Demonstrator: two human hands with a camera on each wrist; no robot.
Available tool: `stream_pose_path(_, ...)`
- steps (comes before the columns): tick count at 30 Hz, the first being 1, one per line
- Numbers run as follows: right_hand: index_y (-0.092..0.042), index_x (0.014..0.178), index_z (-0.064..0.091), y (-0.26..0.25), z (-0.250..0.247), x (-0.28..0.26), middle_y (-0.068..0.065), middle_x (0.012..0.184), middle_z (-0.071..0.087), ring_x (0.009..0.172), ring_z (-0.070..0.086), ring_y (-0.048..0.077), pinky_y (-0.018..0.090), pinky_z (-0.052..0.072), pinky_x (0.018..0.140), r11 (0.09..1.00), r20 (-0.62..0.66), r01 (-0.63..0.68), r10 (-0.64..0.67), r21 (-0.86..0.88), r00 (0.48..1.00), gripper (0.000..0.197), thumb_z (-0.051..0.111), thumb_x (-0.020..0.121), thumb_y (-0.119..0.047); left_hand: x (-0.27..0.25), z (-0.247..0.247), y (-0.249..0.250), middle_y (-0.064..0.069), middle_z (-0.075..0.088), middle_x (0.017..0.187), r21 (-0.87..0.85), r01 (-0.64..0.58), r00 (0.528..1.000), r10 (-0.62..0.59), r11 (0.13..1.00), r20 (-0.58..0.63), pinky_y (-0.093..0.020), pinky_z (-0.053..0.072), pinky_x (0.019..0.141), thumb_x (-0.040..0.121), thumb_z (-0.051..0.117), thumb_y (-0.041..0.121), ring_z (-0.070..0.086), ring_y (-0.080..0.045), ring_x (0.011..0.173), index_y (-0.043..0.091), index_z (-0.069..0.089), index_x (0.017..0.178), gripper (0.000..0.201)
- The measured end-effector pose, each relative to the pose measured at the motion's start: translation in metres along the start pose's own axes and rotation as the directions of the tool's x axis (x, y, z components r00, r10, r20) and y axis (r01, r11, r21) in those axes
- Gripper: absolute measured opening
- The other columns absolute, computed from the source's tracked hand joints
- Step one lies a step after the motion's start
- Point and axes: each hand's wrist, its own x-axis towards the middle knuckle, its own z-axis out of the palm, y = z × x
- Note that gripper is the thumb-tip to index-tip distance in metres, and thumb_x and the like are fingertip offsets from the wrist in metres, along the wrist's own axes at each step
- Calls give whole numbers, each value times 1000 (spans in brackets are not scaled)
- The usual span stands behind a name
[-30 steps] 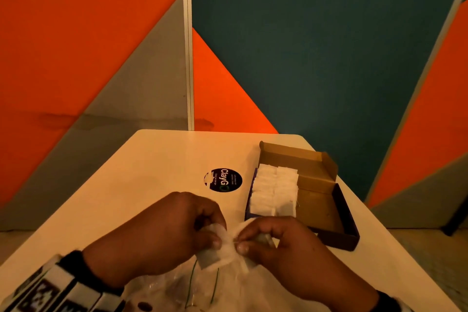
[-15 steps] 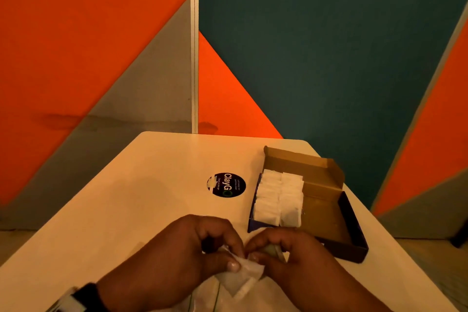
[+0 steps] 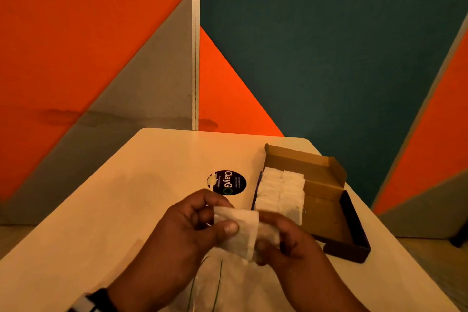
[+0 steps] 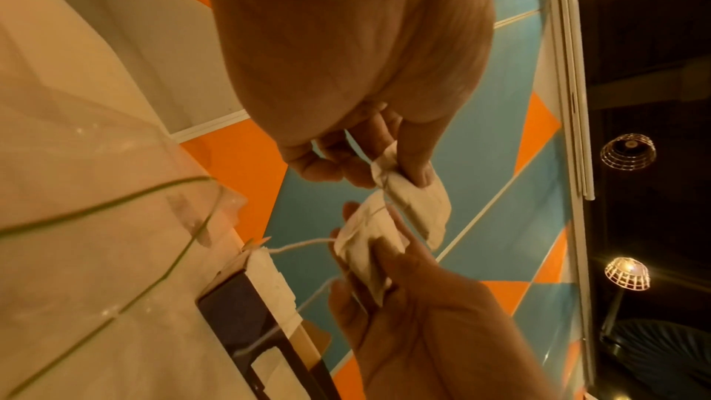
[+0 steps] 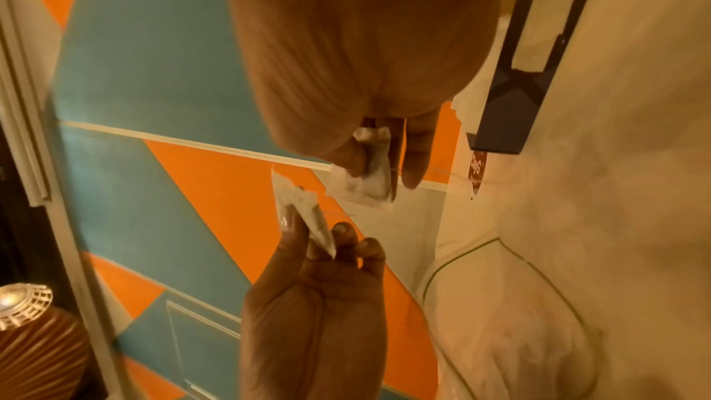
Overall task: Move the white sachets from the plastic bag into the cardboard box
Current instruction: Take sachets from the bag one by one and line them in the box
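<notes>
**Inspector:** Sachets first. Where are they?

**Observer:** Two white sachets are held above the near table edge. The left hand (image 3: 192, 225) pinches one sachet (image 3: 239, 232) between thumb and fingers. The right hand (image 3: 291, 243) holds a second sachet (image 4: 369, 250), its thumb laid across it and its fingers curled behind. From the left wrist view the two sachets hang just apart, with a thin string trailing from the right-hand one.

**Inspector:** And the rest?

**Observer:** Two rows of packed sachets (image 3: 281, 191) stand in the left part of the cardboard box (image 3: 326, 210); its right part shows bare cardboard. The box sits at the table's right side, just beyond the hands.

**Inspector:** The bag?

**Observer:** The plastic bag (image 3: 210, 289), clear with a green line, lies on the table (image 3: 101, 210) beneath the hands. I cannot tell what it holds.

**Inspector:** Surroundings?

**Observer:** A round black sticker (image 3: 229, 183) lies left of the box. Orange, grey and teal wall panels (image 3: 329, 45) stand behind.
</notes>
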Motion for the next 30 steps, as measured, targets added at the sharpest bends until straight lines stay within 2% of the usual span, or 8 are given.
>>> stream_pose_path(3, -52, 117, 52, 1, 2, 5, -19, 94, 75, 89, 71, 5, 29, 61, 66, 991, -19, 15, -13, 130, 1000, 67, 65, 87, 6, 0, 6, -1, -17, 76, 79, -64, 33, 999, -31, 997, 19, -25, 56, 60, 61, 74, 3, 71, -20, 69, 14, 78, 79, 22)
stream_pose_path(7, -30, 119, 55, 0, 5, 7, 4, 90, 78, 82, 75, 20, 32, 60, 55, 939, 26, -37, 30, 341, 999, 59, 62, 83, 16, 1, 14, -7, -16, 77, 83, -9, 28, 998, -28, 1000, 55, -29, 58, 67, 61, 75, 8, 74, -24, 76, 15, 79, 75, 16)
stream_pose_path(13, -17, 112, 60, 4, 10, 2, 3, 79, 78, 73, 75, 15, 27, 58, 53, 937, 54, -93, 79, 336, 995, 52, 67, 77, 20, -3, 12, -17, 12, 68, 104, 190, -84, 995, 92, 978, -37, -40, 59, 79, 57, 81, 21, 67, -24, 91, 24, 77, 68, 12)
stream_pose_path(15, -20, 112, 58, 0, 11, 0, -1, 80, 78, 74, 74, 9, 23, 57, 53, 929, 80, -120, 98, 350, 992, 52, 65, 78, 20, -3, 11, -21, 18, 59, 98, 271, -68, 991, 97, 960, -96, -32, 57, 72, 55, 84, 28, 62, -18, 84, 31, 76, 72, 19)
stream_pose_path(20, -24, 107, 54, -8, 15, 3, -2, 66, 76, 61, 72, 7, 23, 55, 45, 879, 110, -198, 167, 433, 980, 46, 59, 85, 16, -1, 8, -25, 6, 62, 79, 278, -11, 988, 54, 961, -147, -27, 54, 68, 70, 85, 4, 59, -11, 71, 39, 66, 90, 44)
stream_pose_path(23, -24, 105, 54, -10, 19, 2, -1, 66, 76, 65, 72, 12, 32, 56, 51, 886, 77, -196, 181, 419, 981, 42, 60, 85, 12, 0, 7, -25, 5, 65, 82, 226, -15, 981, 59, 974, -187, -30, 55, 68, 70, 84, -2, 59, -11, 70, 38, 67, 88, 47)
stream_pose_path(25, -29, 109, 52, -8, 21, -1, -9, 74, 77, 72, 74, 7, 28, 59, 57, 917, 11, -144, 151, 373, 988, 49, 66, 82, 10, 1, 8, -24, 5, 66, 77, 182, -10, 976, 49, 983, -213, -36, 57, 70, 72, 81, -6, 60, -16, 71, 34, 69, 86, 44)
stream_pose_path(30, -42, 112, 50, -5, 20, -9, -23, 92, 75, 87, 72, 0, 31, 59, 87, 991, -95, -26, 39, 134, 995, 62, 81, 75, -4, 2, 8, -22, -5, 68, 77, 76, -12, 974, 29, 997, -223, -42, 57, 73, 73, 77, -12, 60, -22, 74, 27, 71, 84, 41)
